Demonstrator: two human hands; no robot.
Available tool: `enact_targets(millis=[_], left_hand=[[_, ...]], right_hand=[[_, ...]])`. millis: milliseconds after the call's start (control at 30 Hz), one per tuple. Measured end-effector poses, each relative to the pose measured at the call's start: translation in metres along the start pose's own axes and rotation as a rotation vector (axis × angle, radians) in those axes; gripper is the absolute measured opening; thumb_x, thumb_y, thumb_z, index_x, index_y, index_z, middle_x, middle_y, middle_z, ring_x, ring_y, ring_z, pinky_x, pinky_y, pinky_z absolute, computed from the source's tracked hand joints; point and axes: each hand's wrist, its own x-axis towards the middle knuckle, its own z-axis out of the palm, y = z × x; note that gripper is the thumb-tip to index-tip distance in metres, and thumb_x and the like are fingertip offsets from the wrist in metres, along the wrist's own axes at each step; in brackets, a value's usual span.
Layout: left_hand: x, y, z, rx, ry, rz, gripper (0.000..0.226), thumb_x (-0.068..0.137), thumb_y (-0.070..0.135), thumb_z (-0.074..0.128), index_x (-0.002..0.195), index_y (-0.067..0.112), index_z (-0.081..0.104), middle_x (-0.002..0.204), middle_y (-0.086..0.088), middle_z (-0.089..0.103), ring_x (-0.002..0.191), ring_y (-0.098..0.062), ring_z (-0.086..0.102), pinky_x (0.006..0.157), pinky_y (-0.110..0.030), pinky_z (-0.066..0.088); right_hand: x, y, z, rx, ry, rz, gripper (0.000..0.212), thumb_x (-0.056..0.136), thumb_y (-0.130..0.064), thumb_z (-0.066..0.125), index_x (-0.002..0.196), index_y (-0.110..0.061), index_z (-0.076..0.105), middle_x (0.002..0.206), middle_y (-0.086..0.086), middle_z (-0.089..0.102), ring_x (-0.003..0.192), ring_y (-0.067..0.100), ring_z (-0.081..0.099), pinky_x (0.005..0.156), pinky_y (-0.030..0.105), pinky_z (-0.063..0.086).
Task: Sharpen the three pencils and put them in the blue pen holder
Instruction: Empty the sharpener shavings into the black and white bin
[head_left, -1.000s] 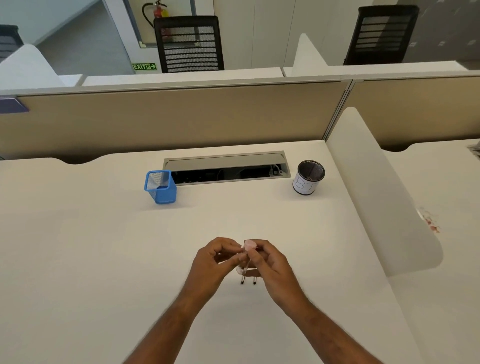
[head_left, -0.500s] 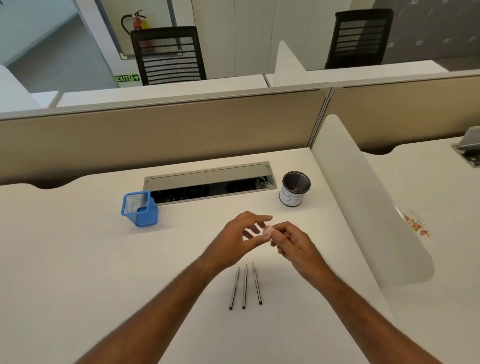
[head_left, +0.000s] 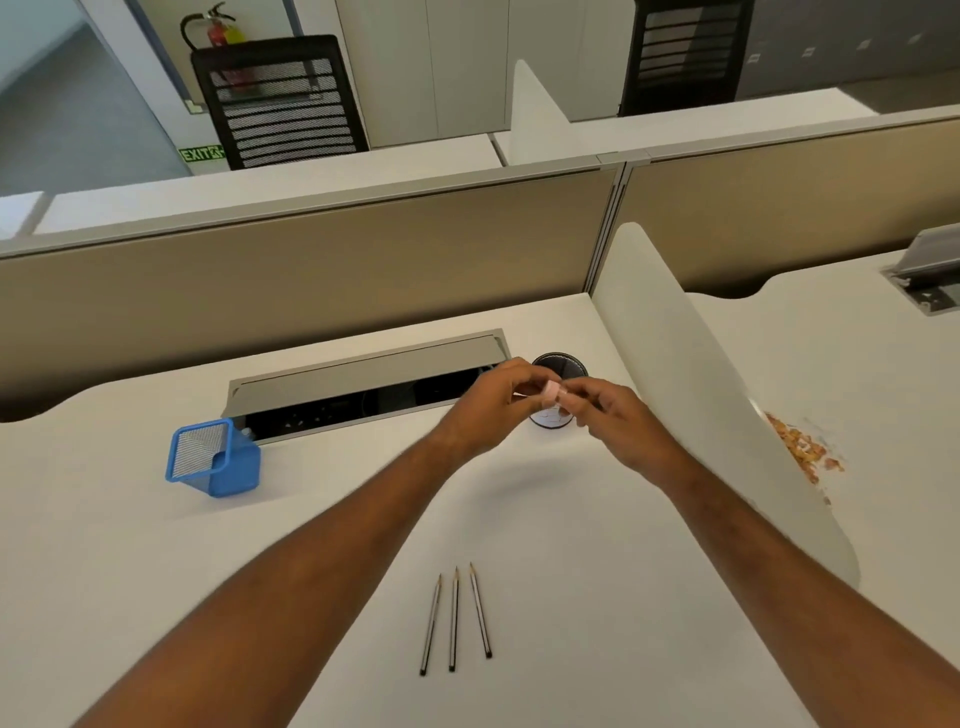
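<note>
Over the far side of the counter (head_left: 130, 545), in the head view, the only one there is, the left hand (head_left: 485, 410) and right hand (head_left: 618, 421) meet above a dark round cup (head_left: 566, 366) that stands beside the white divider (head_left: 691, 395). Between them they pinch a small pink sharpener (head_left: 549, 393); the fingers (head_left: 574, 400) of the right hand are curled closed on it, while the left hand's fingertips touch its other side, and whether they truly grip it or only steady it cannot be told. The three pencils (head_left: 454, 621) lie side by side near the front edge of the counter, points away from the person, well apart from both hands and from the blue pen holder (head_left: 215, 460), which stands to the left by the cable tray (head_left: 363, 369). The risk, as I judge it, lies in the small size of the sharpener: if it is being opened or emptied over the cup, a slip could drop it in, or scatter shavings onto the counter as has happened on the neighbouring desk, where orange shavings (head_left: 802, 449) lie. The round pencils could also roll if a forearm brushes them. Much is hard to read: the hands hide most of the cup and its label, the sharpener is blurred so its opening and blade cannot be seen, and the pencil tips are too small to say whether all are sharp.
</note>
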Motion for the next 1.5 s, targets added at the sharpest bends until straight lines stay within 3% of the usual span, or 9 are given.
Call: enact_targets(millis=[167,400,633,800,967,1100,1267,1333,1500], left_hand=[[0.040,-0.004,0.004,-0.021,0.024,-0.010,0.024,0.101,0.026,0.075,0.124,0.020,0.078,0.115,-0.004,0.072,0.109,-0.019,0.076,0.102,-0.039,0.062],[0.077,-0.013,0.012,-0.080,0.039,-0.049,0.024,0.103,0.017,0.073,0.126,0.015,0.076,0.115,-0.001,0.070,0.115,-0.021,0.074,0.102,-0.034,0.062],[0.089,-0.022,0.014,-0.146,0.058,-0.112,0.027,0.101,0.012,0.075,0.127,0.015,0.074,0.130,-0.006,0.076,0.116,-0.024,0.076,0.101,-0.040,0.064],[0.086,-0.026,0.011,-0.117,0.104,-0.142,0.025,0.102,0.016,0.074,0.127,0.016,0.075,0.123,-0.001,0.077,0.103,-0.011,0.074,0.091,-0.025,0.062],[0.080,-0.032,0.013,-0.110,0.145,-0.172,0.024,0.103,0.021,0.074,0.127,0.019,0.076,0.121,0.000,0.080,0.110,-0.015,0.075,0.097,-0.030,0.061],[0.076,-0.032,0.017,-0.089,0.187,-0.177,0.027,0.104,0.028,0.072,0.127,0.015,0.075,0.125,-0.005,0.078,0.112,-0.020,0.074,0.093,-0.028,0.063],[0.072,-0.038,0.018,-0.013,0.222,-0.162,0.029,0.107,0.034,0.067,0.129,0.016,0.074,0.126,-0.001,0.074,0.103,-0.001,0.068,0.073,-0.003,0.053],[0.071,-0.039,0.018,-0.004,0.226,-0.159,0.030,0.107,0.032,0.067,0.130,0.015,0.073,0.127,-0.002,0.073,0.101,0.002,0.066,0.073,-0.002,0.052],[0.069,-0.041,0.016,0.011,0.222,-0.162,0.031,0.107,0.033,0.068,0.132,0.015,0.073,0.128,-0.003,0.073,0.101,0.000,0.066,0.079,-0.008,0.049]], right_hand=[[0.032,0.006,-0.022,0.011,0.008,0.003,0.022,0.105,-0.035,0.063,0.120,-0.025,0.075,0.080,-0.031,0.072,0.075,-0.010,0.062,0.065,0.010,0.048],[0.062,0.021,-0.045,0.003,0.004,0.022,0.024,0.107,-0.034,0.061,0.124,-0.025,0.075,0.088,-0.016,0.069,0.079,0.006,0.055,0.073,0.025,0.046],[0.076,0.031,-0.048,-0.086,0.037,-0.020,0.024,0.109,-0.022,0.058,0.127,-0.013,0.071,0.096,-0.011,0.069,0.074,-0.016,0.061,0.068,0.005,0.046],[0.080,0.040,-0.051,-0.117,0.067,-0.003,0.024,0.106,-0.030,0.063,0.125,-0.020,0.072,0.106,-0.010,0.073,0.093,0.002,0.065,0.087,0.023,0.051],[0.078,0.040,-0.049,-0.250,0.025,-0.033,0.026,0.106,-0.030,0.061,0.129,-0.024,0.071,0.115,-0.006,0.072,0.100,0.011,0.063,0.085,0.023,0.046],[0.073,0.038,-0.047,-0.405,0.018,-0.100,0.030,0.103,-0.024,0.067,0.132,-0.021,0.066,0.114,-0.004,0.068,0.099,0.011,0.062,0.080,0.008,0.043],[0.076,0.037,-0.042,-0.574,0.022,-0.188,0.020,0.094,-0.016,0.076,0.109,-0.024,0.065,0.103,0.000,0.069,0.096,0.021,0.061,0.079,0.029,0.050],[0.078,0.038,-0.042,-0.618,0.026,-0.218,0.023,0.094,-0.008,0.073,0.110,-0.023,0.070,0.106,0.003,0.067,0.099,0.019,0.056,0.088,0.035,0.050],[0.079,0.036,-0.036,-0.675,-0.034,-0.210,0.025,0.098,-0.007,0.068,0.120,-0.018,0.070,0.118,0.008,0.063,0.113,0.025,0.055,0.094,0.028,0.043]])
